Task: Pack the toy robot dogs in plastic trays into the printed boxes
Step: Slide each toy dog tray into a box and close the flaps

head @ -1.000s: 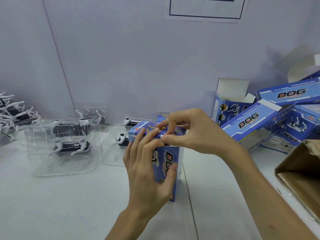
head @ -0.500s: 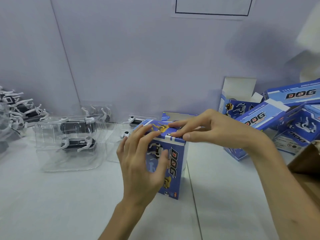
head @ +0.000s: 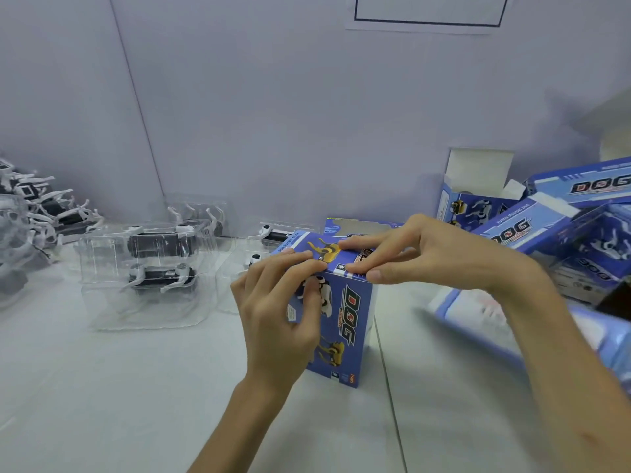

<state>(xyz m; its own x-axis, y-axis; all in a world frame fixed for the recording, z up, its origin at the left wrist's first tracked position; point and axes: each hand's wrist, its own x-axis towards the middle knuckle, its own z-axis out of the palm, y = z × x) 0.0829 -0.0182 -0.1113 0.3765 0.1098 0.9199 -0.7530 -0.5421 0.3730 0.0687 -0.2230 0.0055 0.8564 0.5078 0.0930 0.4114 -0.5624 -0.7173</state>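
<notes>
A blue printed "DOG" box (head: 348, 322) stands upright on the white table (head: 136, 387) in the middle of the head view, its top flap down. My left hand (head: 273, 315) grips the box's left side, thumb on the front face and fingertips at the top edge. My right hand (head: 426, 254) presses the top with straight fingers, thumb along the front top edge. A clear plastic tray (head: 150, 268) holding two black-and-white toy robot dogs sits to the left. Another tray with a dog (head: 263, 240) is partly hidden behind the box.
Loose toy dogs (head: 34, 213) are heaped at the far left by the wall. An open-topped printed box (head: 474, 199) stands at the back right beside a pile of printed boxes (head: 553, 227). A blurred blue-white box (head: 478, 312) lies under my right forearm.
My right hand went from pinching and tucking the top flap to lying flat on the closed top. My left hand stays on the box's side. The view shifted slightly right.
</notes>
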